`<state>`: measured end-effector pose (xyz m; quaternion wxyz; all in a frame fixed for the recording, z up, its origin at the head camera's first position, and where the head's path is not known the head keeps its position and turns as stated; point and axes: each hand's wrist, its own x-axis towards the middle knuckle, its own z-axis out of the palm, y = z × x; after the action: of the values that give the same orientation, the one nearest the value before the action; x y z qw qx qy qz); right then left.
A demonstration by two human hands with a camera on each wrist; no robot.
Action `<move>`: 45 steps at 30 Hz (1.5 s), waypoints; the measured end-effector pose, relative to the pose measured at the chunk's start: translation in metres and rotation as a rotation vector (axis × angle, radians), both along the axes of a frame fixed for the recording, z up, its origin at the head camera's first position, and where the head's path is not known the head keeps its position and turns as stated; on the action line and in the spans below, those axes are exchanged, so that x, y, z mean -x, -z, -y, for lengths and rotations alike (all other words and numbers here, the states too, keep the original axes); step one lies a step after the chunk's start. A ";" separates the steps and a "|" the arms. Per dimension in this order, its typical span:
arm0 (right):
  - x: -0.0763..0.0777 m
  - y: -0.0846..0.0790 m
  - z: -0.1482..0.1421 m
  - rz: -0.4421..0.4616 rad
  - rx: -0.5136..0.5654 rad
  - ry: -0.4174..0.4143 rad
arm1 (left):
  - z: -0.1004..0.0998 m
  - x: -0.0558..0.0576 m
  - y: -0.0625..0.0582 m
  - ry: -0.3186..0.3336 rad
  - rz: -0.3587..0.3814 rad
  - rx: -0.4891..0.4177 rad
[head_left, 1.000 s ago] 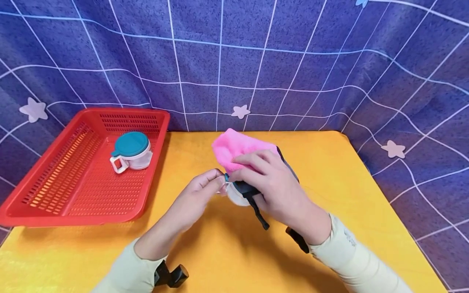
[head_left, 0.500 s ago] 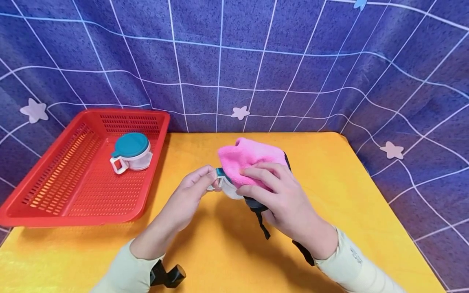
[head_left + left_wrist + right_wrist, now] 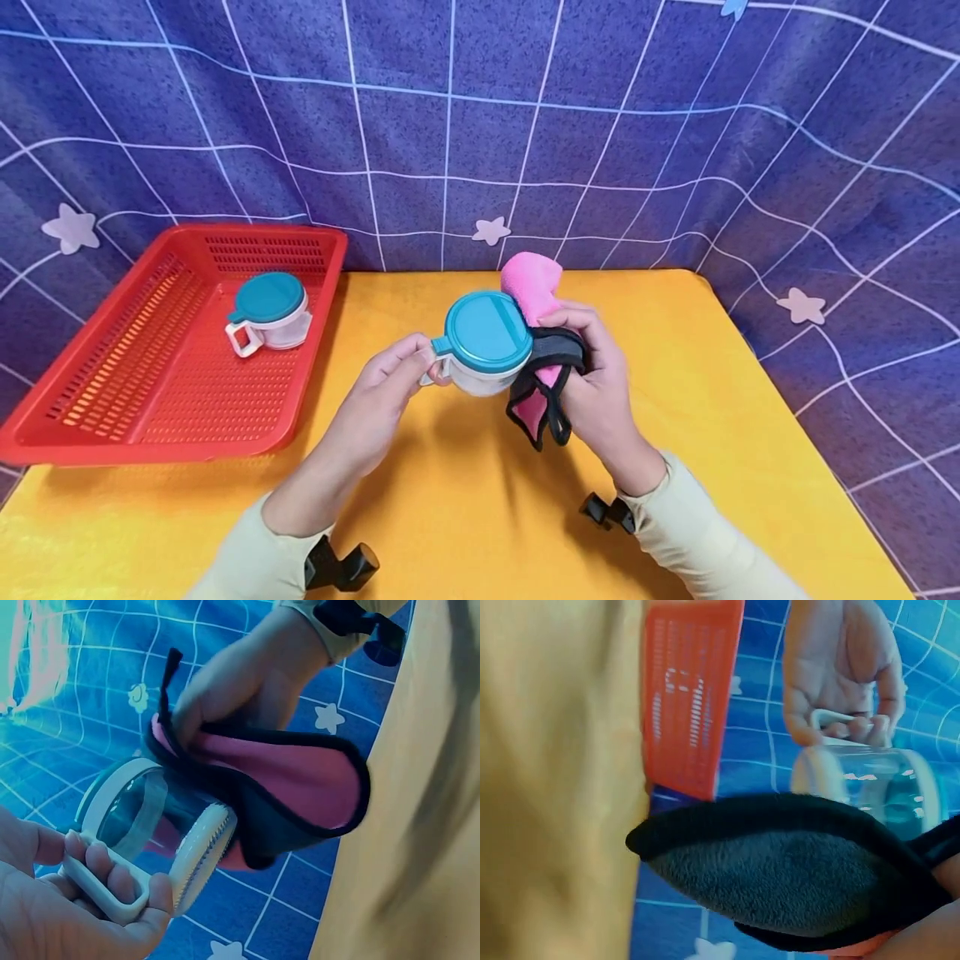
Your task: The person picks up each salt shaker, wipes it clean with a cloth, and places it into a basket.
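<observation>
A clear seasoning jar with a teal lid is held above the yellow table. My left hand grips its white handle, fingers curled through the loop in the left wrist view. My right hand holds a cleaning cloth, pink on one face and grey on the other, edged in black. The cloth is bunched up against the jar's right side, with a pink end sticking up behind the lid. In the right wrist view its grey face overlaps part of the jar's clear wall.
On the left of the yellow table stands a red basket. A second seasoning jar with a teal lid and white handle sits in it. Blue curtain with white grid lines rises behind and to the right.
The cloth has gone from over the jar's top to its right side, uncovering the teal lid. My right hand has turned with it, while the left keeps its hold on the handle.
</observation>
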<state>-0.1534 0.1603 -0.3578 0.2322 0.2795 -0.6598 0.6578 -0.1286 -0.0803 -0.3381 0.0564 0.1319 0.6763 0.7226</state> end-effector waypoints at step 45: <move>0.038 0.064 -0.143 -0.015 -0.937 0.239 | 0.191 0.016 -0.011 -0.119 -0.132 -0.315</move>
<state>-0.1915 0.3032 -0.4222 0.1598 0.2809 -0.9109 0.2564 -0.1450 -0.2716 -0.3268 -0.0521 0.1460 0.5635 0.8114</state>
